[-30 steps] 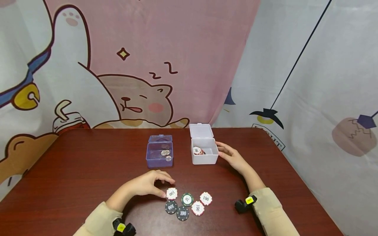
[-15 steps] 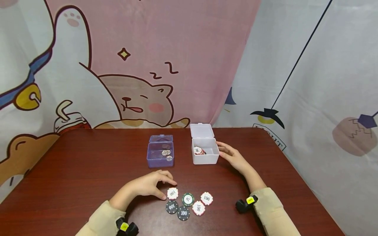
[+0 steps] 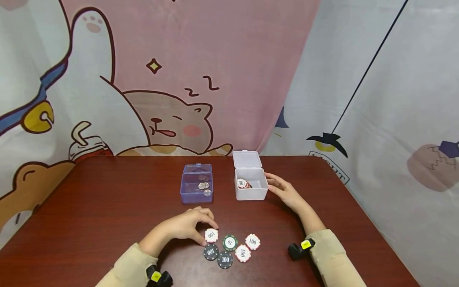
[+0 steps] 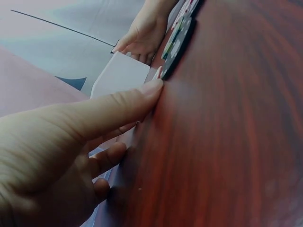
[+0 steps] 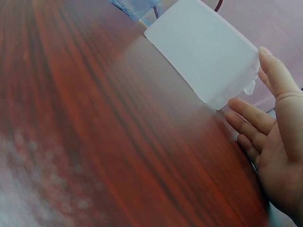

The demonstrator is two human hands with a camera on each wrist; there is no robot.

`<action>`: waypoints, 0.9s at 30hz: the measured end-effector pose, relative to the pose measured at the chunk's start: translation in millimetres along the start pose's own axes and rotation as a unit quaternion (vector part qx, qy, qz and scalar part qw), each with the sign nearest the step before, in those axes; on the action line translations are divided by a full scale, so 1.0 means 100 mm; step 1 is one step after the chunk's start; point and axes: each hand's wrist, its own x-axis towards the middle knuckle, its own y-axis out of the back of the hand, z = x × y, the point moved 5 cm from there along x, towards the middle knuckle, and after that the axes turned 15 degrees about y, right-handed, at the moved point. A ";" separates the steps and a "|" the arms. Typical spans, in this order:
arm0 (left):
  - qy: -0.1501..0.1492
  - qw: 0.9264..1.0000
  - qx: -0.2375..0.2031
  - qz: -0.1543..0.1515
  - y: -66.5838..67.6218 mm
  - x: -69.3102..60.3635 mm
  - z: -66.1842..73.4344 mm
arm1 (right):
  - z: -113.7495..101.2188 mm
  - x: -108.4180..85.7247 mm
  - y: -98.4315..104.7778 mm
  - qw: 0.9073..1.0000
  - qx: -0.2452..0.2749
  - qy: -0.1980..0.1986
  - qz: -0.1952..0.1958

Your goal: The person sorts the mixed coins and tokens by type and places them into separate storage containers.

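Note:
My left hand [image 3: 190,224] reaches over the table, its thumb and index finger pinching the edges of a white poker chip [image 3: 211,235] marked 100 that lies flat. In the left wrist view the thumb hides most of that chip. Beside it lie two black chips [image 3: 224,260], a green-rimmed chip [image 3: 230,242] and two red-and-white chips [image 3: 243,253]. My right hand [image 3: 285,192] rests its extended fingers against the right side of a white lidded box [image 3: 252,194]. The box stands with its lid up, several red-and-white chips [image 3: 242,183] inside at its left.
Left of the white box stands a blue translucent box [image 3: 196,197], lid raised, with several silver coins [image 3: 203,185] in it. Both boxes are near the far part of the brown table [image 3: 118,199]. A printed curtain [image 3: 251,79] hangs behind the table's far edge.
My left index finger has curved round the far side of the white chip while the thumb came against its near-left edge. The right hand stays at the white box. The view shifted slightly left.

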 end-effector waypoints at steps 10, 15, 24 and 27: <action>-0.029 0.999 -0.014 0.017 0.01 0.00 0.01 | 0.02 -0.02 0.01 1.000 0.006 0.002 0.003; -0.053 0.998 -0.035 0.020 0.02 0.00 0.00 | 0.03 -0.01 0.01 1.000 0.012 0.003 0.005; -0.054 0.995 -0.072 0.047 0.05 0.00 -0.03 | 0.01 -0.01 0.00 1.000 0.014 0.001 0.005; -0.059 0.993 -0.070 0.069 0.07 0.01 -0.01 | 0.01 -0.02 0.00 1.000 0.014 0.001 0.006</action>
